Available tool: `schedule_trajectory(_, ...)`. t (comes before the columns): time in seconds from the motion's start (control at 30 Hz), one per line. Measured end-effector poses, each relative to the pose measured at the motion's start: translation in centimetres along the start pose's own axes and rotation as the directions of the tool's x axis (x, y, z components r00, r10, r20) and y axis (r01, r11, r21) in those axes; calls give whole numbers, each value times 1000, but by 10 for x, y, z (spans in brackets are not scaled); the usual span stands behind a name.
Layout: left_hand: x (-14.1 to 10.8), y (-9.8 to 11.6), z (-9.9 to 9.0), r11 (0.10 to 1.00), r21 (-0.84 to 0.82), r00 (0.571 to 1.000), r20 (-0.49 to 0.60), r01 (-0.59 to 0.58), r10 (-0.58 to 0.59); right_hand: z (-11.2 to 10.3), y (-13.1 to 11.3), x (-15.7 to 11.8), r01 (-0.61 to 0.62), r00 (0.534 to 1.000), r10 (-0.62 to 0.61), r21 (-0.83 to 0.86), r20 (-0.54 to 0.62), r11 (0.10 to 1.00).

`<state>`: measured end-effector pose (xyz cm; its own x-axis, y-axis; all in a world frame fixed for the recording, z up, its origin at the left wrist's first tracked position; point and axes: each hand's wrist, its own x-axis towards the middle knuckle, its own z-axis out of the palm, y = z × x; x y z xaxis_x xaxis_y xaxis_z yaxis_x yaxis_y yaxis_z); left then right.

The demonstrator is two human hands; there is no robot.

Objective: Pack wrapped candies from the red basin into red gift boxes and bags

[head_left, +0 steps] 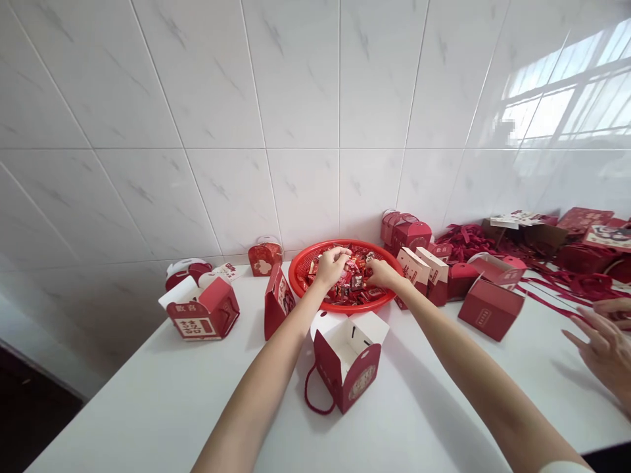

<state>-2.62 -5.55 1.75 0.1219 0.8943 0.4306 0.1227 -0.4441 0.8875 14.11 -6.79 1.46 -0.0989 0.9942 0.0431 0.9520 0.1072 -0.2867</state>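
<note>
A red plastic basket (297, 266) holds many wrapped candies (356, 282) in red, pink and dark wrappers. My left hand (333, 265) is over the left part of the basket, fingers curled in toward the thumb; whatever they hold, if anything, is hidden. On the right side of the basket, my right hand (384, 273) reaches down with bent fingers closed among the candies, its fingertips partly hidden. Between my forearms stands an open red gift box (345, 368) with a white inside and a red cord handle hanging at its left.
Left of the basket are a red box with raised flaps (202, 315), a leaning red box (277, 302) and a small red box (265, 258). Several boxes (419, 272) and red ribbons (466, 243) lie right. Another person's hands (601, 341) are at the right edge.
</note>
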Motion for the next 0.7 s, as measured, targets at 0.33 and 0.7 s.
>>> schedule_trajectory(0.33,0,16,2,970,-143,980,51,196,-191,-2,-17,-7,-31,992,31,-4,124,1000)
schedule_trajectory(0.7,-5,90,-28,981,-20,955,235,192,-182,-24,6,-37,127,992,-99,585,-81,801)
